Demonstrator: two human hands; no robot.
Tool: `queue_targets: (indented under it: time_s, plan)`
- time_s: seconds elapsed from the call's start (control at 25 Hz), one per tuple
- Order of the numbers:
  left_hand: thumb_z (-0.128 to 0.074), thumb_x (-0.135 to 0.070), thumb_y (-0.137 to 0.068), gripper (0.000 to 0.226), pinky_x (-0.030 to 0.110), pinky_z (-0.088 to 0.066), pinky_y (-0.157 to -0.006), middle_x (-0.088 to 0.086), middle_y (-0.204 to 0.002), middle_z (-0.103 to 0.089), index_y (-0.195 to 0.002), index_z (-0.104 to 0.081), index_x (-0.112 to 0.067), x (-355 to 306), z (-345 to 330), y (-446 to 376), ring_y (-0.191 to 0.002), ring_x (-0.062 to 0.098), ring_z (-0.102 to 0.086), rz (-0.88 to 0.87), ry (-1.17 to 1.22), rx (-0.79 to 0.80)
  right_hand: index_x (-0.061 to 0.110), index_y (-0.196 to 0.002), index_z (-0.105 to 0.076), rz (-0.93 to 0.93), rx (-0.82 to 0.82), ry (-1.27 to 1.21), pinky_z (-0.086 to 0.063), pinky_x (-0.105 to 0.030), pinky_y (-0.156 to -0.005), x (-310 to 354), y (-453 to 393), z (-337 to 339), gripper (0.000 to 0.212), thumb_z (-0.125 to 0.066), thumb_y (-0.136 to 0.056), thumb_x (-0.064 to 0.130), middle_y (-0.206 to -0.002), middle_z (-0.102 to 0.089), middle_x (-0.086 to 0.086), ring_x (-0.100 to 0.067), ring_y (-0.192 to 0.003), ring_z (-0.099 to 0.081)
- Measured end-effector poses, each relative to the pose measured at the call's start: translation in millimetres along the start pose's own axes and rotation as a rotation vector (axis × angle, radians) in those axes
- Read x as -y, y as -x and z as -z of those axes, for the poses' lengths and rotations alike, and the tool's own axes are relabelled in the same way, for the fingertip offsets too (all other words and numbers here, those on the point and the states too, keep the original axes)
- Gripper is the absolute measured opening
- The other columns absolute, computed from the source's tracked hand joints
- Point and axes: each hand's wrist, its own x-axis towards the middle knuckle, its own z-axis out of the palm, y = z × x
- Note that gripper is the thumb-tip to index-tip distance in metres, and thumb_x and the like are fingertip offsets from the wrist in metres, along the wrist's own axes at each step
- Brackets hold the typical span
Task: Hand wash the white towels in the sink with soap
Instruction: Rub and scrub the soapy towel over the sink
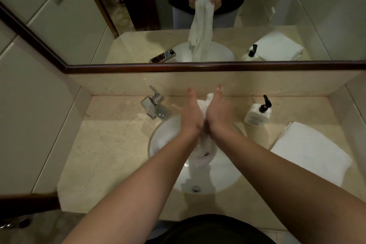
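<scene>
A wet white towel (202, 151) hangs bunched between my two hands, above the round white sink (158, 140); its lower end reaches down into the basin. My left hand (191, 114) and my right hand (217, 112) face each other and grip the upper part of the towel, whose top pokes out above them. In the mirror, both hands have their fingers curled round the towel. A white soap bottle with a black pump (257, 114) stands on the counter to the right of the sink. A second white towel (309, 150), folded, lies on the right of the counter.
A chrome faucet (154, 105) stands at the back left of the sink, and no water runs from it. The drain (195, 188) is at the near side of the basin. The beige marble counter (103, 144) meets a framed mirror (198, 67) behind.
</scene>
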Motion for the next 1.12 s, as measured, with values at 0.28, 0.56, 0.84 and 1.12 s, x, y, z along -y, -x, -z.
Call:
queue_targets:
  time_s: [0.28, 0.56, 0.84, 1.12]
  plan:
    - [-0.031, -0.08, -0.089, 0.082, 0.042, -0.053, -0.092, 0.011, -0.102, -0.073, -0.096, -0.071, -0.009, -0.3, -5.1, -0.5, -0.097, 0.027, -0.069, -0.056, -0.064, 0.015, 0.016, -0.061, -0.055, -0.031, 0.009, 0.026, -0.046, -0.034, -0.066, 3.2, -8.5, 3.8, 0.066, -0.026, -0.102, 0.059, -0.071, -0.067, -0.008, -0.024, -0.07, -0.063]
    - [-0.029, -0.072, -0.095, 0.075, 0.035, -0.051, -0.077, 0.01, -0.081, -0.071, -0.075, -0.066, -0.01, -5.7, -8.6, -3.5, -0.079, 0.024, -0.066, -0.096, -0.101, 0.018, 0.014, -0.064, -0.055, -0.042, -0.005, -0.017, -0.047, -0.032, -0.062, 6.5, -11.3, 6.7, 0.064, -0.029, -0.102, 0.057, -0.066, -0.063, -0.003, -0.021, -0.065, -0.061]
    - [-0.032, -0.065, -0.099, 0.064, 0.033, -0.046, -0.074, 0.0, -0.074, -0.064, -0.073, -0.061, -0.015, -3.8, -12.3, 5.5, -0.071, 0.017, -0.061, -0.096, -0.091, 0.025, 0.015, -0.07, -0.058, -0.036, 0.019, -0.006, -0.045, -0.036, -0.065, 6.3, -10.2, 11.9, 0.061, -0.028, -0.102, 0.057, -0.065, -0.059, -0.003, -0.018, -0.062, -0.056]
    - [-0.03, -0.07, -0.097, 0.073, 0.04, -0.051, -0.076, 0.014, -0.077, -0.07, -0.068, -0.062, -0.01, 0.0, -14.4, -0.8, -0.075, 0.024, -0.064, -0.066, -0.102, 0.036, 0.016, -0.074, -0.063, -0.022, 0.028, 0.032, -0.052, -0.041, -0.08, 0.0, -9.5, 12.5, 0.061, -0.028, -0.101, 0.058, -0.078, -0.068, -0.007, -0.025, -0.076, -0.064]
